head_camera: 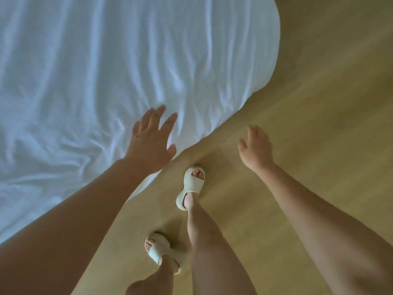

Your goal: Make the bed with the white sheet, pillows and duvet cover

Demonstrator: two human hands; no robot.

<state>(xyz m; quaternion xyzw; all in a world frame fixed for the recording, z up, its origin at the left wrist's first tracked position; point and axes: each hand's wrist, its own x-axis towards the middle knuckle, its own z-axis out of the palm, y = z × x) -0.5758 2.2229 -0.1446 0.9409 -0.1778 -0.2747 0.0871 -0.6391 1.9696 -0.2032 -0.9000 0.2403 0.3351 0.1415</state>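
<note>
While left hand point(151, 139) spreads, maybe touching white sheet point(102, 60), right hand point(255, 149) hangs relaxed.

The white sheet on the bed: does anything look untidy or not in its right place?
Yes. The white sheet is wrinkled, with many creases bunched near the bed's edge beside the left hand, which reaches open over it. The right hand hangs open above the wooden floor. No pillows or duvet cover are visible.

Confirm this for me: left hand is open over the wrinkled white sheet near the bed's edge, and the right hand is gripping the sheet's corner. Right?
Not quite. In the head view the right hand grips nothing: it hangs open over the wooden floor, apart from the sheet. The rest holds: the left hand is open over the wrinkled sheet near the bed's edge.
</note>
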